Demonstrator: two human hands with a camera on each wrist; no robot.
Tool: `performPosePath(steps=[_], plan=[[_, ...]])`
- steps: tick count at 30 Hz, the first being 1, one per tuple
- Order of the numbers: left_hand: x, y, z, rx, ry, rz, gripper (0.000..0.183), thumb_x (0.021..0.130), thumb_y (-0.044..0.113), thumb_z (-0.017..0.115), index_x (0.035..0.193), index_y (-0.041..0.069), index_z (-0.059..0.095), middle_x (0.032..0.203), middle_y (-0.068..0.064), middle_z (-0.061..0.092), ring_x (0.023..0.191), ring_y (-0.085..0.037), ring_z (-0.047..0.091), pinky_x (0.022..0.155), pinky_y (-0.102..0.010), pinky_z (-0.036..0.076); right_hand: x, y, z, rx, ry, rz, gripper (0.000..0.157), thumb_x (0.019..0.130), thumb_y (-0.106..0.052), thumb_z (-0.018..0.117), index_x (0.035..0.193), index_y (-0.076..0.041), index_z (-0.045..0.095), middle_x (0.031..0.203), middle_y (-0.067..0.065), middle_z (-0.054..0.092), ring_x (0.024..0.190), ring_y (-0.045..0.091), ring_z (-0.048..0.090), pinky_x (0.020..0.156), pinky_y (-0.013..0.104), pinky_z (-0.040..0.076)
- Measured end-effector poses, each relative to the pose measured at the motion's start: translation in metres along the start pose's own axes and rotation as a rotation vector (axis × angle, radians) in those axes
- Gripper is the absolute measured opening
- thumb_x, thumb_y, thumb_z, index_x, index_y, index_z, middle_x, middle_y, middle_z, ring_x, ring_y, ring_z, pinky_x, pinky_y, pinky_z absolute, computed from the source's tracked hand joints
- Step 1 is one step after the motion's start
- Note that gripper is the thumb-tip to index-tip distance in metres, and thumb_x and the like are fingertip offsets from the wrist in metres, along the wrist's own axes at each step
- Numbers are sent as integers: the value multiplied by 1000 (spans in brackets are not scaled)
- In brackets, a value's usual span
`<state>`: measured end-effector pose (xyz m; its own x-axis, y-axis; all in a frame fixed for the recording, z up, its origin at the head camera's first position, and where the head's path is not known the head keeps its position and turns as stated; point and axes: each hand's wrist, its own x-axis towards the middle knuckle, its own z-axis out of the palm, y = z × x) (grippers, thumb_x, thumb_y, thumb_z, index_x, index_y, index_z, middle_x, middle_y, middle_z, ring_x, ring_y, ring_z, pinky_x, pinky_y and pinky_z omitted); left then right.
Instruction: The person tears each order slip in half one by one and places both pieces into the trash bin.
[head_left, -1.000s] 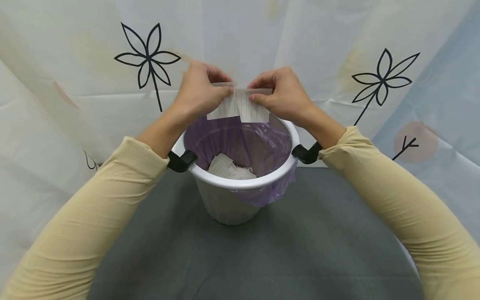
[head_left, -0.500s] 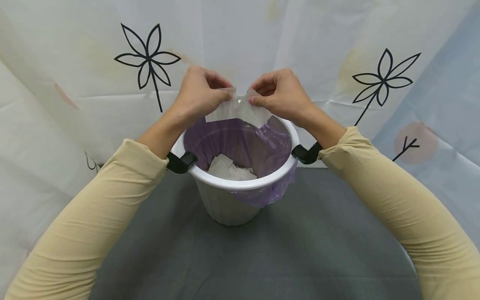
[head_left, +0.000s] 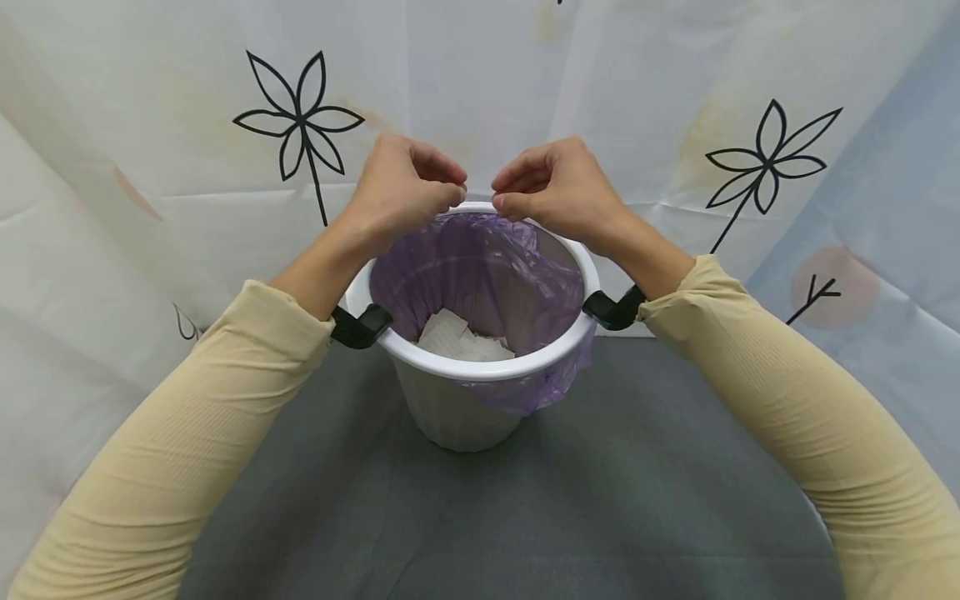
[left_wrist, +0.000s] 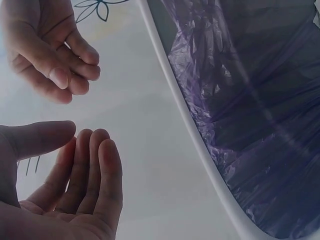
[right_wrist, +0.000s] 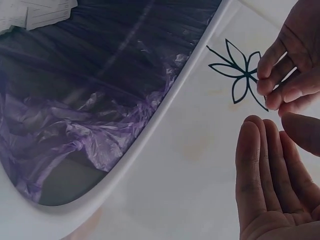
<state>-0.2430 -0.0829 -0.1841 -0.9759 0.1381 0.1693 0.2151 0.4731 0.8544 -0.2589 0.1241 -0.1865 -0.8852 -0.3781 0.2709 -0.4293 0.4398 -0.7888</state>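
Note:
My left hand (head_left: 397,187) and right hand (head_left: 562,187) hover above the far rim of a white bin (head_left: 480,370), fingertips facing each other a short way apart. Neither holds anything. In the left wrist view, the left hand's thumb (left_wrist: 47,137) stands away from its relaxed fingers. Much the same shows in the right wrist view, where the right hand (right_wrist: 277,185) has its fingers loosely bent. A purple plastic bag (head_left: 420,258) lines the bin. Torn pieces of printed paper (head_left: 465,340) lie inside it, and some paper (right_wrist: 47,12) shows in the right wrist view.
Black handles stick out on the bin's left (head_left: 362,325) and right (head_left: 613,309). The bin stands on a grey cloth (head_left: 480,517). Behind it hangs a pale curtain (head_left: 480,75) with black flower drawings. The bag's edge (head_left: 540,396) droops over the front right rim.
One second ago each hand pinched a piece of printed paper. The right piece then tilted, and now both pieces are gone from the hands. The hands themselves have barely moved.

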Motion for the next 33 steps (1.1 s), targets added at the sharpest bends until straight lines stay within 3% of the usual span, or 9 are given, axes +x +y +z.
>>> performPosePath(steps=[12,19,24,29,33], plan=[[-15,0,-10,-71,17,32,22,92,12,72,113,4,74,107,-6,71,98,-19,64,83,-31,51,-20,-8,-4,39,-8,-51,16,88,-1,76,103,4,74,94,15,74,82,22,72,77,29,57],[-46,-10,-18,-2,115,179,21,94,12,70,112,2,73,107,-9,73,97,-16,69,87,-28,53,-52,-2,-13,-5,22,-121,17,92,-8,75,106,0,76,99,10,75,86,19,73,81,29,57],[-72,-29,-27,83,232,285,21,94,12,69,112,3,74,106,-11,73,93,-14,69,89,-25,54,-85,12,-23,-111,113,-195,19,94,-11,73,111,-3,76,106,9,75,94,10,72,85,22,54],[-88,-62,-39,204,355,292,26,95,16,68,117,3,74,111,-14,73,101,-23,68,91,-17,48,-115,41,-30,-257,258,-301,22,93,-3,72,114,-3,75,108,6,75,96,2,68,87,17,51],[-93,-98,-46,332,415,355,27,94,10,68,118,-3,72,113,-20,72,104,-36,66,95,-38,52,-132,77,-34,-374,356,-347,27,91,0,72,118,0,73,112,10,75,99,11,69,91,12,47]])
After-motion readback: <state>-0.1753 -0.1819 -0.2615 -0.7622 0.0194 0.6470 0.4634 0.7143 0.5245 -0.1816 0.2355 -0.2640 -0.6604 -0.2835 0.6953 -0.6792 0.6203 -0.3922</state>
